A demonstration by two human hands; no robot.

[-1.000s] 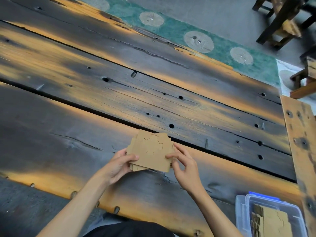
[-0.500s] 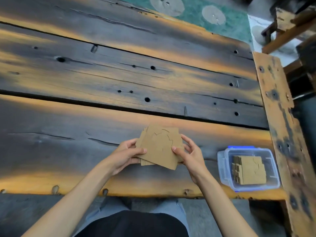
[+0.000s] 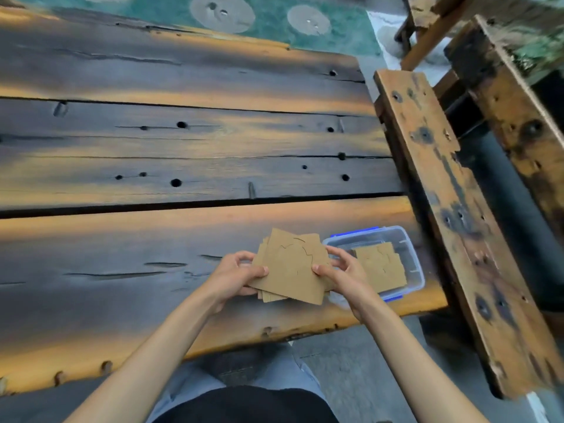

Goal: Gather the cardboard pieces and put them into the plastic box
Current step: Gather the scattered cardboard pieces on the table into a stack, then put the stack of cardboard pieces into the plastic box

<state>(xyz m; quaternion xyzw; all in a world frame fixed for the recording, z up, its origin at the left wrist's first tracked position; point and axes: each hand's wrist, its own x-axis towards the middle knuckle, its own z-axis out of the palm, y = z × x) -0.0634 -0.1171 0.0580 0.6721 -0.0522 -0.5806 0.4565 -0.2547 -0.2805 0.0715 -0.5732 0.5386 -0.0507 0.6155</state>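
Cardboard pieces are held as a loose, fanned stack between both hands above the near edge of the table, close to its near right corner. The left hand is closed on the stack's left edge, thumb on top; the right hand is pinched on its right edge. The plastic box is set at that corner, just to the right of the stack and partly behind the right hand, which is judged the nearer one. A short carry to the right is called for. More cardboard is already seen lying flat inside. The box's near left corner is hidden by the right wrist, and the lower sheets of the stack cannot be counted.
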